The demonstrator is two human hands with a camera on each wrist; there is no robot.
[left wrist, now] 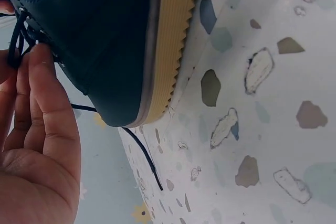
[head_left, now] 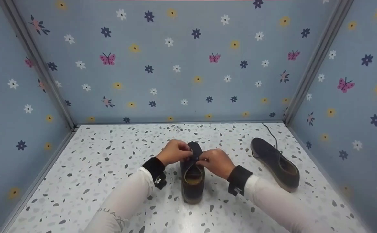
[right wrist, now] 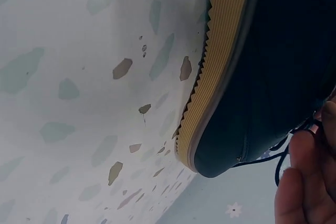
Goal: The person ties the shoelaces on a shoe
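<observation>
A dark shoe with a tan ridged sole stands upright on the speckled surface, toe pointing away from me. Over its lacing, my left hand pinches a dark shoelace between thumb and fingers. From the other side my right hand pinches lace at the same spot. In the right wrist view a loop of shoelace hangs by the fingertips. Fingers partly cover the knot area, so how the laces cross is hidden.
The matching shoe rests to the right, its loose lace trailing toward the back wall. Blue flowered panels enclose the speckled tabletop at the back and both sides.
</observation>
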